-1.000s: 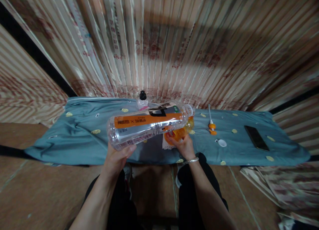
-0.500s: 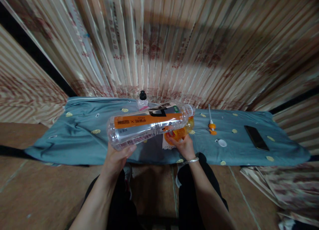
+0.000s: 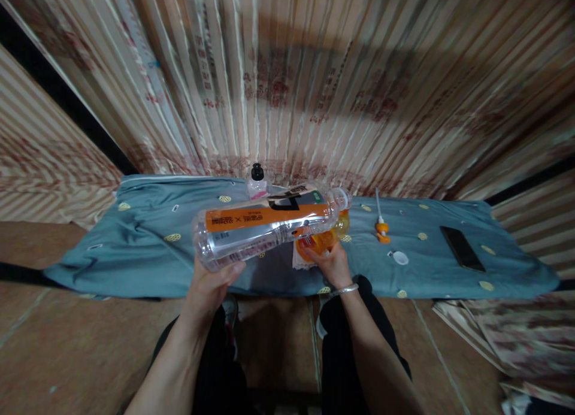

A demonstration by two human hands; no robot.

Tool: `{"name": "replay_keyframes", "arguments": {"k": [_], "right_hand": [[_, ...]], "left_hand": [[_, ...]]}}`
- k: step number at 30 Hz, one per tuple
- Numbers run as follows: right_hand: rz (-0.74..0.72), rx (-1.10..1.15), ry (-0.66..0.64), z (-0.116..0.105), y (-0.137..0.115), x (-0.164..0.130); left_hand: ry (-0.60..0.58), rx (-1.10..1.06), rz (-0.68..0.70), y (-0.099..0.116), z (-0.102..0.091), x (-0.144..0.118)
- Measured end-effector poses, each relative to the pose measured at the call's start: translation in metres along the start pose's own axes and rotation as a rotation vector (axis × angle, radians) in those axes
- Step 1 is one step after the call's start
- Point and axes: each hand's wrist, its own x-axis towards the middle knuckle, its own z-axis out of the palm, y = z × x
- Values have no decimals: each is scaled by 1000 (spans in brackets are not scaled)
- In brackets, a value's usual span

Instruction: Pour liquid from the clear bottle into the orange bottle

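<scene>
My left hand (image 3: 218, 280) is closed round the base of a large clear plastic bottle (image 3: 265, 223) with an orange and silver label. The bottle lies tilted, nearly level, its neck toward the right. Under that neck is a smaller bottle of orange liquid (image 3: 321, 244), with my right hand (image 3: 333, 262) gripping its side. The big bottle hides the smaller one's top, so I cannot tell whether the two mouths touch. A folded pale cloth (image 3: 300, 260) lies beneath the orange bottle. An orange pump top (image 3: 382, 229) with a pale tube rests to the right.
A blue-grey patterned cloth (image 3: 148, 235) covers the long bench surface. Behind the bottles stands a small clear bottle with a black cap (image 3: 257, 174). A white round lid (image 3: 401, 258) and a black phone (image 3: 462, 248) lie at the right. A pleated curtain (image 3: 287, 97) hangs behind.
</scene>
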Motion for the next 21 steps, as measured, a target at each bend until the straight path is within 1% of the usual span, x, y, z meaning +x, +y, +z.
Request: {"name": "replay_keyframes", "arguments": {"k": [3,7,11,14,21], "right_hand": [[35,23,-18,0,0,0],[42,30,0,-1,-1,0],[33,64,-7,0,-3,0],[24,112,-19,0,-5,-1],[65,86,8,-1,-7,-1]], "left_hand": [[-14,-11,4,1,2,0],[-11,2,6,0,2,-1],[3,29,2,-4,-4,1],[-14,49,-6,-6,-8,3],[-29,26,35,-5,-6,4]]}}
